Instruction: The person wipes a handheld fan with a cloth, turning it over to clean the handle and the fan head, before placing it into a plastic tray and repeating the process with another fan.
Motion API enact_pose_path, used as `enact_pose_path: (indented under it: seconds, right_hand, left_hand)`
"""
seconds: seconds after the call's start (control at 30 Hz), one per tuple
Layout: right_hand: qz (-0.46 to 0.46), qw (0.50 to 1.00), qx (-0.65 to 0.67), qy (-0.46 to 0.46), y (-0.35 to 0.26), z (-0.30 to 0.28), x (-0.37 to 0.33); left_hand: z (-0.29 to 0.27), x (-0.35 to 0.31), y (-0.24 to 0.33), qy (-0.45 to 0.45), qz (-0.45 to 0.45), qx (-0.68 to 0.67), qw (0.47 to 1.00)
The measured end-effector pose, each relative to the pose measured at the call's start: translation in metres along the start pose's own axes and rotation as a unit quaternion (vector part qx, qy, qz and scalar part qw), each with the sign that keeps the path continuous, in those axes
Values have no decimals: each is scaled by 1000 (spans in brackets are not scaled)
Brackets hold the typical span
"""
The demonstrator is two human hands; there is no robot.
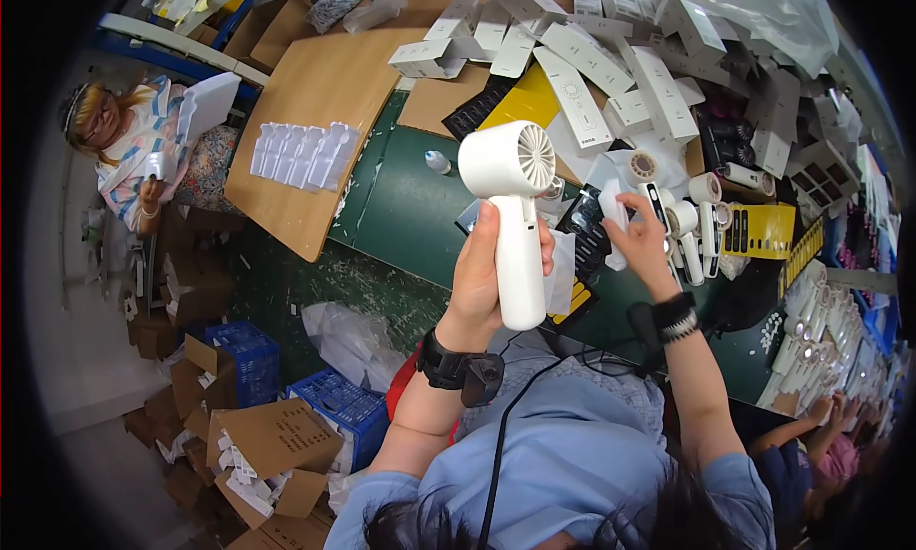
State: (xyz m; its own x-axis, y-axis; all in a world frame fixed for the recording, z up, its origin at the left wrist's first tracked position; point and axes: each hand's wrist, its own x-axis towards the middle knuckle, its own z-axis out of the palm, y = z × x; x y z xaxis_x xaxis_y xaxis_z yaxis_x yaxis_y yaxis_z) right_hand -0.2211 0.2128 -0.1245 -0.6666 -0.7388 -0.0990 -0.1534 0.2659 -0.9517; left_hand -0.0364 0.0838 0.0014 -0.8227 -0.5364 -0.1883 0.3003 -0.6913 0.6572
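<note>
While the left hand (474, 283) grips a white handheld fan (516, 235) by its handle, head uppermost, the thumb lies along the near side and the fingers wrap behind. Fan is raised in front of the body, near the edge of the green table (382, 207). Right hand (645, 243) is partly curled, thumb and fingers at a white elongated piece (614, 216); its kind, and how firmly it is pinched, cannot be told.

Risks (judgement):
1. Drop. One hand alone carries the fan; a smooth handle slipping in the palm could send it to the lap or floor.
2. Scuffing. The grille is uncovered; a sideways swing could knock it against the small bottle (438, 162) or the white boxes (575, 97).
3. Snag. A black cable (498, 435) runs down the person's front; a forearm catching it could jerk the grip.
4. Mix-up. More white fans (708, 221) lie close by the right hand, so units could be confused.

Writing: none legible on the visible side of the held fan. One white box bears a round line drawing and small dark print, too fine to read surely. The open brown carton (286, 434) on the floor side carries dark printed lines, slanted; not transcribed.
</note>
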Motion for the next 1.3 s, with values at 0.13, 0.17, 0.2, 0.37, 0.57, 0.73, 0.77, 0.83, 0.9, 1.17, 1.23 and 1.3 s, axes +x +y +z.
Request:
enact_pose_path:
  seconds: [0.13,0.17,0.2,0.37,0.57,0.73,0.77,0.83,0.9,1.17,1.23,1.3]
  right_hand:
    - [-282,956,-16,-72,-102,-17,-38]
    - [-340,938,-24,-66,-120,-11,-43]
    - [-397,915,-31,-61,-133,-4,-48]
    - [-403,896,-170,-79,-157,11,-63]
    - [-412,887,-200,-56,-148,23,-55]
    - [-410,892,-170,-87,-142,22,-68]
    - [-406,896,-160,-83,-144,20,-65]
    - [-403,902,-135,-74,-147,20,-58]
    - [-410,900,-131,-72,-147,20,-52]
    - [-412,901,-122,-64,-144,19,-61]
    - [-410,900,-119,-90,-142,17,-61]
    - [-405,904,-106,-82,-143,18,-56]
  left_hand:
    - [2,6,1,-35,11,-39,999]
    - [6,6,0,-4,6,-30,1000]
    - [9,6,-1,26,1,-22,999]
    - [9,16,-5,14,-21,-106,994]
    - [3,19,-14,91,-5,-115,989]
    - [15,12,-12,30,-10,-119,992]
    - [26,14,-9,86,-10,-110,990]
    - [8,17,-12,38,-18,-111,993]
    - [-11,23,-12,-55,-36,-115,991]
    - [16,16,-4,24,4,-1,1000]
    - [12,18,-8,24,14,5,1000]
    - [24,21,-2,21,37,13,999]
